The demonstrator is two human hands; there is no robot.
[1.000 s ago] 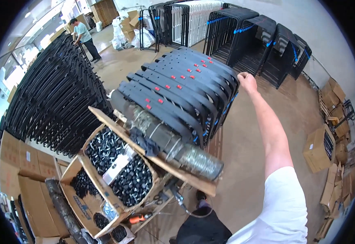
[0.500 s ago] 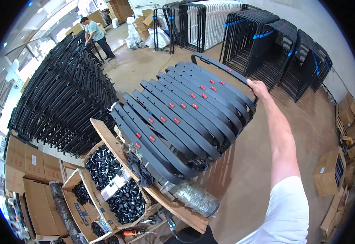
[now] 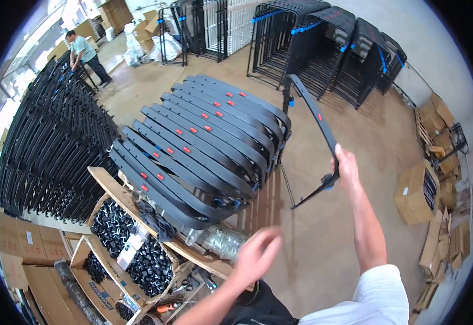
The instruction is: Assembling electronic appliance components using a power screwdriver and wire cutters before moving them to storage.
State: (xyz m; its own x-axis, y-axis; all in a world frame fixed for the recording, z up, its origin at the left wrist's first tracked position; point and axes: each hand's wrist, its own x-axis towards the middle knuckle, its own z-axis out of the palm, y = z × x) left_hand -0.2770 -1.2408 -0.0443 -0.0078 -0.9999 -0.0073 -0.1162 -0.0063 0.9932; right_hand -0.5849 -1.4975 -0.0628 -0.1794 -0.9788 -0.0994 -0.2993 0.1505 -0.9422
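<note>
My right hand (image 3: 347,169) grips a long black curved frame piece (image 3: 313,114) with a red tag, lifted off to the right of a row of matching black pieces (image 3: 204,146) that stand leaning in a stack. A thin black rod hangs from the held piece down toward the floor. My left hand (image 3: 257,255) is blurred, fingers spread, holding nothing, hovering above the near end of the stack and a wooden board (image 3: 193,254).
Cardboard boxes of small black parts (image 3: 139,254) sit at lower left. Black metal frames are stacked at left (image 3: 52,146) and along the far wall (image 3: 323,43). Cardboard boxes (image 3: 418,189) line the right. A person (image 3: 84,54) works far left.
My right hand has pulled one black piece off the far end of the stack and swung it right and toward me. My left hand has come into view.
</note>
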